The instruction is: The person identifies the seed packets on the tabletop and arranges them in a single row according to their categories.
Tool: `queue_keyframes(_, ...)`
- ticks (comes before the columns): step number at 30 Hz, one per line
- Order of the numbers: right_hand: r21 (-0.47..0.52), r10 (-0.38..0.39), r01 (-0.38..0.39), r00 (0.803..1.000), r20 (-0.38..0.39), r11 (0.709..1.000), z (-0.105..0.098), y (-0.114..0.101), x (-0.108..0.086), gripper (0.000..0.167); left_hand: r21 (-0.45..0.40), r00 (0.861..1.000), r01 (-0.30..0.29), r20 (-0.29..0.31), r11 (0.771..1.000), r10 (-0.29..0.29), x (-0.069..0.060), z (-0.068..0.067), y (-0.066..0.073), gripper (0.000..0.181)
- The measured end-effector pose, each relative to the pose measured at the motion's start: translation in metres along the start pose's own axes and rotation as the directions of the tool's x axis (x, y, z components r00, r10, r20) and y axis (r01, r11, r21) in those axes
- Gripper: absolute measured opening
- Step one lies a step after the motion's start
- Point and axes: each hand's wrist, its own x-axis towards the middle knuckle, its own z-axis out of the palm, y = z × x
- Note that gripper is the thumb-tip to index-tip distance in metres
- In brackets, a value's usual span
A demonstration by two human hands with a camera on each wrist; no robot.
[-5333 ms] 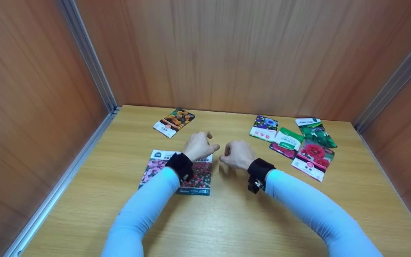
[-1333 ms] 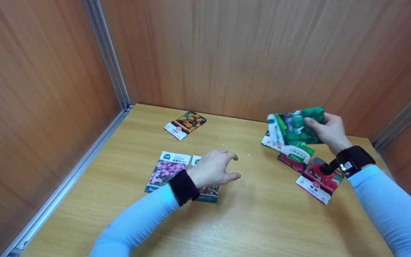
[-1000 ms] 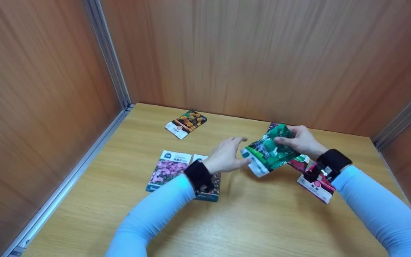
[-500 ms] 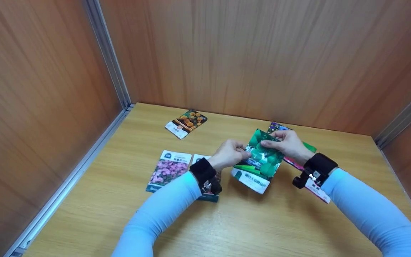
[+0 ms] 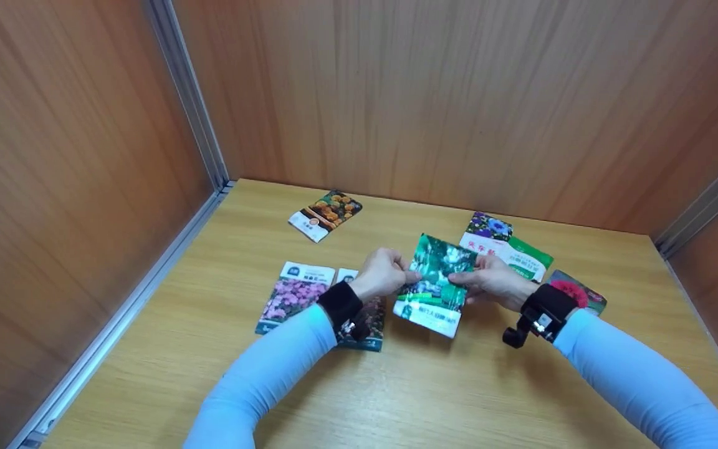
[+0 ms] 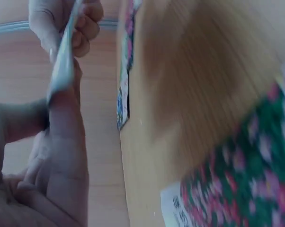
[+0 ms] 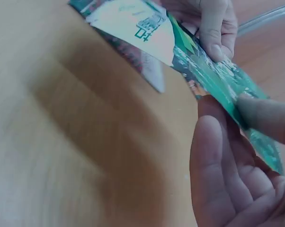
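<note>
A green packet with a white lower band [image 5: 437,284] is held above the table between both hands. The left hand [image 5: 382,274] pinches its left edge, thumb on the front; the right hand [image 5: 497,282] pinches its right edge the same way. In the left wrist view the packet [image 6: 64,66] appears edge-on between thumb and fingers. The right wrist view shows the packet [image 7: 218,78] tilted, with the right thumb on its face and fingers behind. Below the left hand lies a red-flowered packet [image 5: 371,324], partly covered by the hand and wrist strap.
A pink-flowered packet [image 5: 296,298] lies at left, an orange-flowered one [image 5: 328,214] behind it. To the right lie a blue-flowered packet [image 5: 488,227], a green-topped one [image 5: 530,257] and a red-flowered one [image 5: 591,300] partly under the right wrist. Wooden walls [image 5: 396,106] surround the table.
The right hand has brought the green packet from the back right to the middle. The left hand has taken hold of its other edge, and the packet has turned more upright in the head view.
</note>
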Motion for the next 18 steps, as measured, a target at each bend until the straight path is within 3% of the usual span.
queue_keyframes(3, -0.034, 0.064, -0.065, 0.997, -0.048, 0.997, 0.008, 0.007, 0.004, 0.055, 0.16, 1.0, -0.017, 0.011, 0.987, 0.015, -0.004, 0.0, -0.004, 0.029)
queue_keyframes(6, -0.066, 0.108, -0.112, 0.992, -0.07, 0.991, 0.016, 0.012, 0.008, 0.058, 0.294, 1.0, -0.02, 0.02, 0.956, 0.015, -0.01, 0.002, -0.006, 0.039)
queue_keyframes(9, -0.105, 0.105, -0.114, 0.991, -0.087, 0.988, 0.023, 0.019, 0.013, 0.059, 0.397, 0.999, -0.033, 0.015, 0.917, 0.03, -0.015, 0.006, -0.007, 0.051)
queue_keyframes(14, -0.198, 0.074, -0.097, 0.99, -0.121, 0.975, 0.032, 0.028, 0.02, 0.055, 0.491, 0.998, -0.065, 0.033, 0.869, 0.056, -0.022, 0.011, -0.012, 0.031)
queue_keyframes(18, -0.267, 0.053, -0.089, 0.989, -0.14, 0.96, 0.037, 0.033, 0.022, 0.049, 0.544, 0.997, -0.071, 0.068, 0.836, 0.04, -0.024, 0.016, -0.015, 0.037)
